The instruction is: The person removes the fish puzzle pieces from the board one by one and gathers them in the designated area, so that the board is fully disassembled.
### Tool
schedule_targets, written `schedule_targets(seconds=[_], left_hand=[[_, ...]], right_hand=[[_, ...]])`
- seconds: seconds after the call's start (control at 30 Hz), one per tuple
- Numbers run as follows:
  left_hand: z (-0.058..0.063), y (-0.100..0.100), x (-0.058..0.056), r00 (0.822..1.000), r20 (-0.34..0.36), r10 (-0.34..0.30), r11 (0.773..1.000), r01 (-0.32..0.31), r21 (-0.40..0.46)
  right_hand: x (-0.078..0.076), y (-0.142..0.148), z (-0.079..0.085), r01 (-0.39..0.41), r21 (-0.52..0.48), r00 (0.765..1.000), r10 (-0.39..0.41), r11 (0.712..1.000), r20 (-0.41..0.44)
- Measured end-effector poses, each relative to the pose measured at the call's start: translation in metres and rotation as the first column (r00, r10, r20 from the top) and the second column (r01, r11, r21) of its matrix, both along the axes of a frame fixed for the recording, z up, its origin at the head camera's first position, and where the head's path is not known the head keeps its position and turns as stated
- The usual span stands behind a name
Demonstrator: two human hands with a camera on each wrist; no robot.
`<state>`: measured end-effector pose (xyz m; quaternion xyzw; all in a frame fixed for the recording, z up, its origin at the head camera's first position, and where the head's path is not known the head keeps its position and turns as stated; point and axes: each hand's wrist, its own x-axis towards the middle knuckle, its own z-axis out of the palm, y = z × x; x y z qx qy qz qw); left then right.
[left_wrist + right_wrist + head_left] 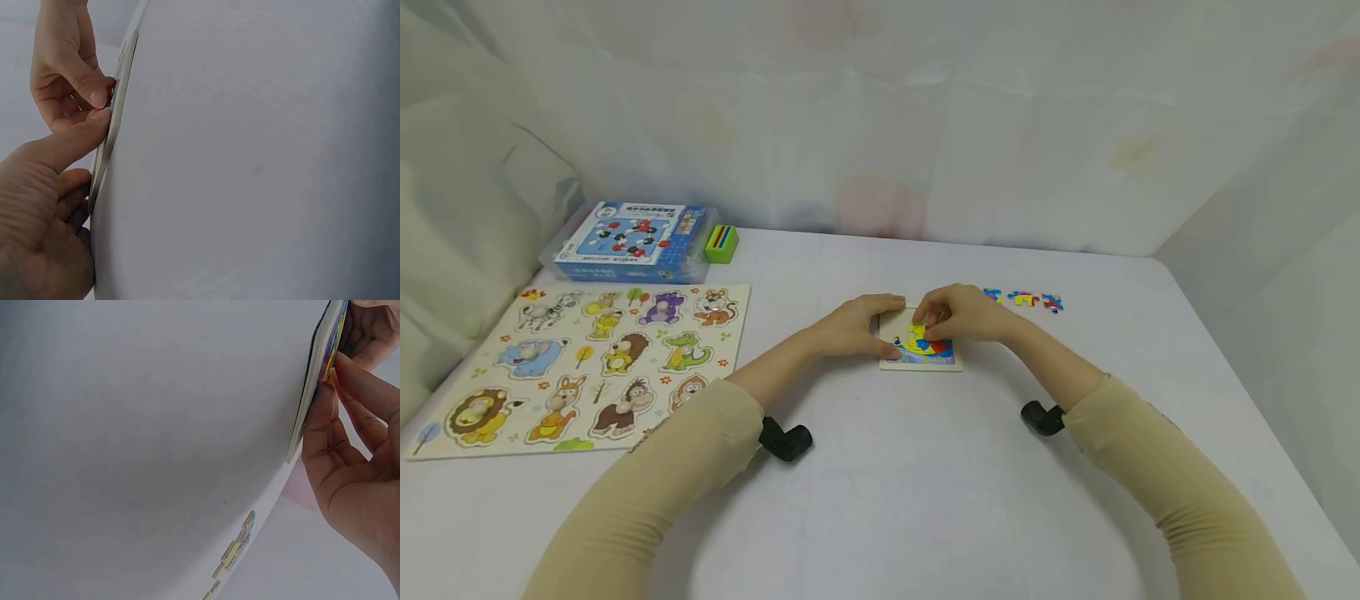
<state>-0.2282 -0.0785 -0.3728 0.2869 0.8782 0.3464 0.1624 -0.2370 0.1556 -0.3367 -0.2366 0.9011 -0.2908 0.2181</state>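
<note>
A small square wooden jigsaw board (pixel 957 363) lies on the table in front of me, its picture partly filled with blue, yellow and red. My left hand (pixel 852 327) holds the board at its left side, thumb on the near corner and index finger by the far edge. Over the board, my right hand (pixel 964 312) pinches a small puzzle piece (pixel 334 376), whose orange edge shows between the fingertips in the right wrist view. Fingers hide most of that piece. Several loose puzzle pieces (pixel 1024 298) lie to the right, beyond the right hand.
At the left lies a large animal puzzle board (pixel 647 367). Behind it stand a blue boxed set (pixel 632 242) and a green block with coloured stripes (pixel 722 244). White cloth hangs behind the table (pixel 910 500) and along its sides.
</note>
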Motion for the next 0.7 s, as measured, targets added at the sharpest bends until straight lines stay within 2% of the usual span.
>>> schedule_targets(seconds=[0.43,0.7], left_hand=[[-0.001,0.000,-0.001,1.000,-0.005,0.006,1.000,-0.006,0.000],[0.000,0.015,-0.001,1.000,-0.012,-0.005,1.000,0.005,0.011]], right_hand=[[0.003,-0.006,-0.002,0.000,0.010,1.000,0.000,1.000,-0.011],[0.003,-0.003,-0.004,-0.006,0.003,1.000,0.006,1.000,-0.006]])
